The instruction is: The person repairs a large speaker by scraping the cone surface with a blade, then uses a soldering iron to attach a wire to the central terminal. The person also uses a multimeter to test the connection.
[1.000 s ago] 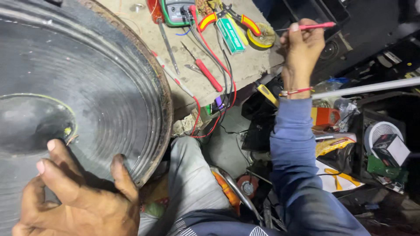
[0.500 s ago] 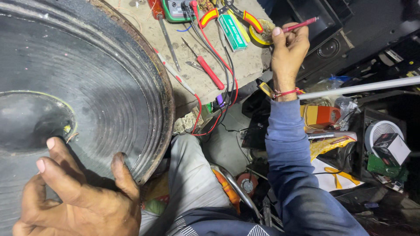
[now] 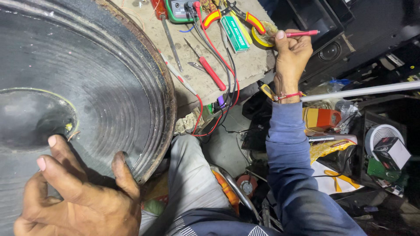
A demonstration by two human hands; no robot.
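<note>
Left hand (image 3: pixel 76 196) spread open on speaker cone (image 3: pixel 87 87); right hand (image 3: pixel 292 54), arm outstretched, gripping red pen (image 3: pixel 302 33) beyond bench (image 3: pixel 245 65) edge.

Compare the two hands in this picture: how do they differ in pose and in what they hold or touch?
The left hand lies spread and open on the large black speaker cone, gripping nothing; the right hand is closed around a thin red tool. The left hand is low and near the camera; the right hand is stretched out at the edge of the workbench. Only the right arm shows a blue sleeve and a red wrist thread. Both hands are bare.
</note>
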